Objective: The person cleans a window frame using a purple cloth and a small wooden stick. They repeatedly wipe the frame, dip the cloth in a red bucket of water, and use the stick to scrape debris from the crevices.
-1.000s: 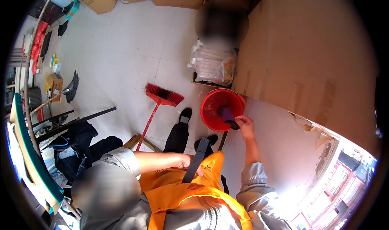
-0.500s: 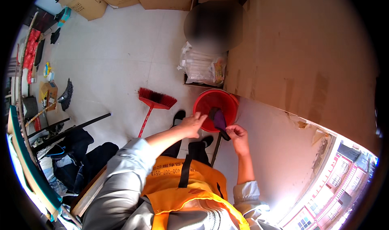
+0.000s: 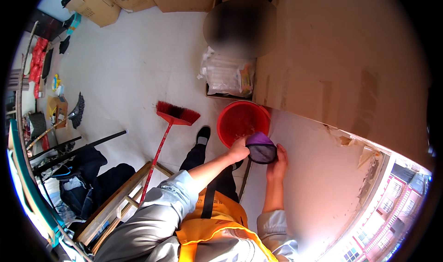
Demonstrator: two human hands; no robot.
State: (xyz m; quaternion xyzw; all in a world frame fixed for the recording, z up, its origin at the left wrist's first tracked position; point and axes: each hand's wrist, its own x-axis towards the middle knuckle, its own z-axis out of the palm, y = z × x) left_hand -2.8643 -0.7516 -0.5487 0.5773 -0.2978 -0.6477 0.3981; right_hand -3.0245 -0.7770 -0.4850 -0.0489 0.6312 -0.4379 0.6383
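A purple-and-black cloth pouch (image 3: 262, 149) is hanging between a worker's two hands, its dark mesh side facing up, just beyond the near rim of a red bucket (image 3: 226, 123). The left hand (image 3: 239, 148) is gripping the pouch's left edge with curled fingers; the right hand (image 3: 278, 160) is touching its right edge, fingers pointing upward, though whether they are pinching the fabric cannot be told. A red broom (image 3: 179, 114) is lying to the left, while a large cardboard box (image 3: 341, 59) is standing beyond the bucket to the right.
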